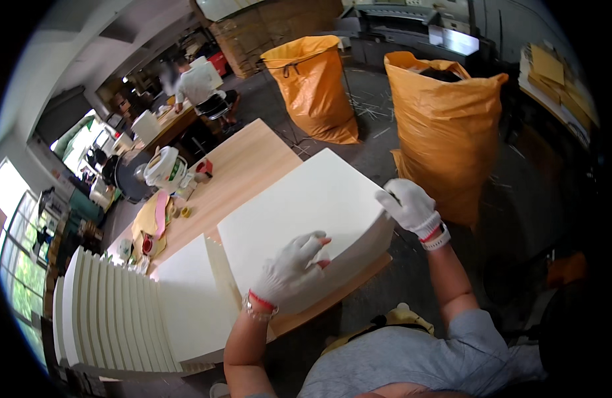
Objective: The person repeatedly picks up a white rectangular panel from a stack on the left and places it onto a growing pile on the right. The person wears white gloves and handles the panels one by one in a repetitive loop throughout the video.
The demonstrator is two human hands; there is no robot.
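Observation:
A thick stack of large white sheets [306, 192] lies in front of me on a wooden table. My left hand [289, 268], in a white knit glove with bare thumb and fingertip showing, rests on the stack near its front edge, fingers spread. At the right corner, my right hand [412, 209], gloved too, has its fingers curled over the sheets' edge; how many sheets it pinches is hidden. Left of the stack is a lower white pile [190, 292], beside a fanned row of white sheet bundles [114, 318].
The wooden tabletop [246, 156] carries a white bucket [165, 167], a red tape roll [149, 245] and yellow and pink paper [153, 215]. Two orange sacks [316, 89] [445, 126] stand beyond the table. Another person [196, 86] sits at a far table.

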